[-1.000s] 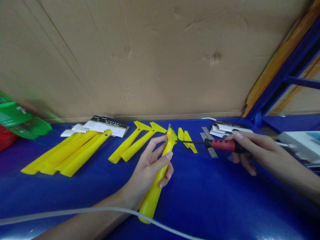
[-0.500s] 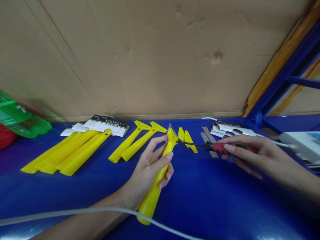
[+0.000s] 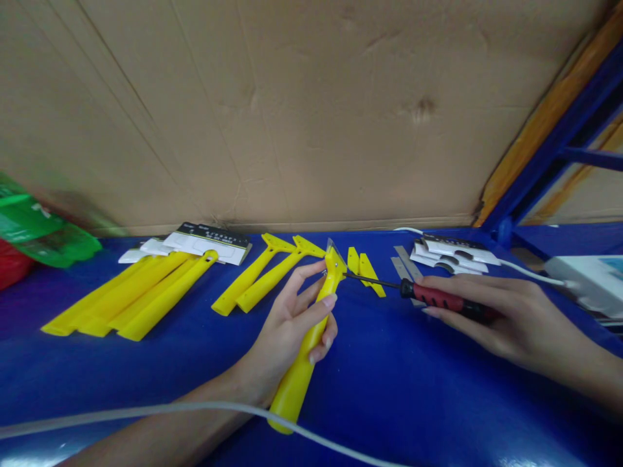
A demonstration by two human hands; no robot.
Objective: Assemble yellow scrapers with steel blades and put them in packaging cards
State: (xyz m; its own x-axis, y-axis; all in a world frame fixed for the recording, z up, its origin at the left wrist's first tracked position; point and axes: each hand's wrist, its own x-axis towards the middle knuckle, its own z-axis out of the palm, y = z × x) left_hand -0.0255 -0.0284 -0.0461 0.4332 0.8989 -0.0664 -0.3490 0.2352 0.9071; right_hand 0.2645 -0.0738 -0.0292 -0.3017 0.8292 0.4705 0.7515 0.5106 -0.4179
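Printed cards (image 3: 209, 245): lettering — too blurred to read
Your left hand (image 3: 292, 318): grips smooth yellow scraper (image 3: 298, 383)
Your right hand (image 3: 516, 318): grips red-black screwdriver (image 3: 438, 298)

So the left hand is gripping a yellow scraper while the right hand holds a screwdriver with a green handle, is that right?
Not quite: the screwdriver has a red and black handle, not a green one, as the head view shows. The rest is right: the left hand grips the yellow scraper, and the right hand holds the screwdriver.
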